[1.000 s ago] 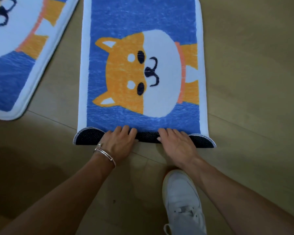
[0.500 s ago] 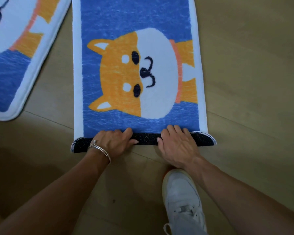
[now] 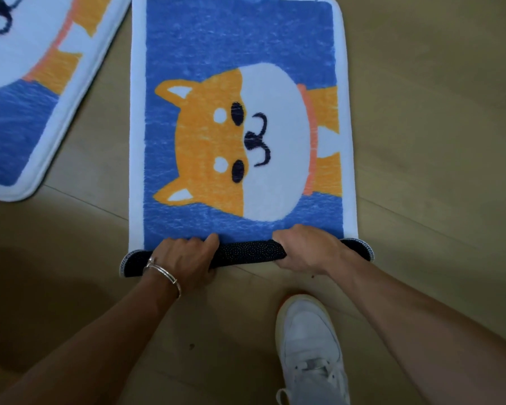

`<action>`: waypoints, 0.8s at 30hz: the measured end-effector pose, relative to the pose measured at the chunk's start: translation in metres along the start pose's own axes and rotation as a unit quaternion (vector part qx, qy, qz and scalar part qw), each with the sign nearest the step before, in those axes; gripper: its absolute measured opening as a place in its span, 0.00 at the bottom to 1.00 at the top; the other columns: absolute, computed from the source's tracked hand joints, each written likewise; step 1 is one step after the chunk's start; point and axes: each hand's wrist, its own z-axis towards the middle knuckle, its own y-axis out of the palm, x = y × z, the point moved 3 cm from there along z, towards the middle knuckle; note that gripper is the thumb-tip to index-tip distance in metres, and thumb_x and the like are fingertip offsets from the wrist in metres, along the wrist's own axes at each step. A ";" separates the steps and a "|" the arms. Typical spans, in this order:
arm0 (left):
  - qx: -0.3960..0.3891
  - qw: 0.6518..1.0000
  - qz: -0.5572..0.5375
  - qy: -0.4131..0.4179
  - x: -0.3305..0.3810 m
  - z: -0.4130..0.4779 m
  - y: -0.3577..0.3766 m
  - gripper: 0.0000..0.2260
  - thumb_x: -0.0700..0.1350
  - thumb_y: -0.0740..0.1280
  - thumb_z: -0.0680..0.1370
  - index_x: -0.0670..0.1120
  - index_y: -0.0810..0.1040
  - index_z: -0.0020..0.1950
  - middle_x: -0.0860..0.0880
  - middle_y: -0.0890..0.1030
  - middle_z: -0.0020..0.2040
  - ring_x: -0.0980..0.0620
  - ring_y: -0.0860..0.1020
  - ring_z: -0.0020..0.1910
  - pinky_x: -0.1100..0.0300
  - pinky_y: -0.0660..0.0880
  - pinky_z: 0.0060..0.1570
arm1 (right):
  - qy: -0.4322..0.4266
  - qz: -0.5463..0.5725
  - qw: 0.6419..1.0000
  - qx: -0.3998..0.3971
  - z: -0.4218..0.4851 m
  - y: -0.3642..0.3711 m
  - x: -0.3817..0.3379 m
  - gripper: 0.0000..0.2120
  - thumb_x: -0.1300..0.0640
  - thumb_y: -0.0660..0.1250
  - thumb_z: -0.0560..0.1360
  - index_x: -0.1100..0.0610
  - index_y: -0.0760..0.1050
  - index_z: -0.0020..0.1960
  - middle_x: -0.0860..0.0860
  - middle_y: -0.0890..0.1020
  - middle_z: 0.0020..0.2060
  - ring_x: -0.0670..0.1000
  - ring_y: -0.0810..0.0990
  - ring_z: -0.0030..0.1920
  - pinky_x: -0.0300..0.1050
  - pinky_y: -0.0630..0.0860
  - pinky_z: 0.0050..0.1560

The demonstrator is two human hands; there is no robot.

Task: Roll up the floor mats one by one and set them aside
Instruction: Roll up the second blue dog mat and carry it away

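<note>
Watching: I look down through the head camera at a wooden floor (image 3: pixel 435 112) with two mats on it.
Dog mat (image 3: pixel 240 39): blue with a white border and an orange-and-white dog face. It lies flat on the floor, lengthwise away from me, its far rounded corners near the top of my view.
Rolled edge (image 3: pixel 247 252): the near end of the dog mat is turned over into a low roll, so I see its dark dotted underside. The roll runs across the full width, and both its ends stick out past my hands.
Left hand (image 3: pixel 184 258): it sits on the left part of the roll, fingers (image 3: pixel 199 242) curled over the top and gripping it. I cannot see the thumb.
Right hand (image 3: pixel 307 249): it sits on the right part of the roll, fingers (image 3: pixel 292 233) wrapped over it in the same grip.
Bracelet (image 3: pixel 164 273): silver bands on the left wrist.
Second mat (image 3: pixel 18 112): same pattern, flat on the floor to the left of the dog mat, angled and not touching it.
Shoe (image 3: pixel 310 340): a white sneaker on the floor just behind the roll, under the right forearm.
</note>
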 end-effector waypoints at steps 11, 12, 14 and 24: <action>-0.058 0.998 -0.009 -0.037 -0.002 0.020 -0.014 0.09 0.56 0.61 0.76 0.55 0.77 0.50 0.52 0.80 0.49 0.47 0.79 0.49 0.56 0.70 0.42 | 0.095 -0.160 0.957 0.220 -0.016 0.016 -0.009 0.13 0.60 0.73 0.65 0.53 0.71 0.45 0.51 0.77 0.41 0.55 0.76 0.44 0.50 0.70 0.44; -0.052 0.998 -0.011 -0.039 -0.002 0.020 -0.014 0.09 0.56 0.61 0.76 0.55 0.77 0.51 0.52 0.80 0.49 0.47 0.79 0.49 0.56 0.69 0.42 | 0.098 -0.136 0.966 0.194 -0.015 0.016 -0.009 0.11 0.59 0.70 0.69 0.53 0.71 0.48 0.51 0.76 0.44 0.55 0.76 0.47 0.49 0.69 0.45; -0.036 0.999 -0.003 -0.040 -0.001 0.016 -0.016 0.09 0.55 0.60 0.76 0.54 0.76 0.52 0.51 0.80 0.49 0.47 0.79 0.49 0.57 0.68 0.41 | 0.084 -0.056 0.986 0.131 -0.011 0.013 -0.004 0.08 0.55 0.65 0.73 0.52 0.67 0.48 0.50 0.75 0.46 0.55 0.76 0.49 0.48 0.67 0.44; 0.014 1.000 0.020 -0.001 -0.001 0.002 -0.009 0.08 0.47 0.62 0.77 0.47 0.70 0.55 0.48 0.80 0.48 0.44 0.81 0.43 0.56 0.69 0.34 | 0.073 -0.091 0.981 0.156 -0.012 0.008 -0.004 0.10 0.61 0.66 0.70 0.53 0.64 0.43 0.50 0.75 0.40 0.54 0.76 0.42 0.47 0.66 0.39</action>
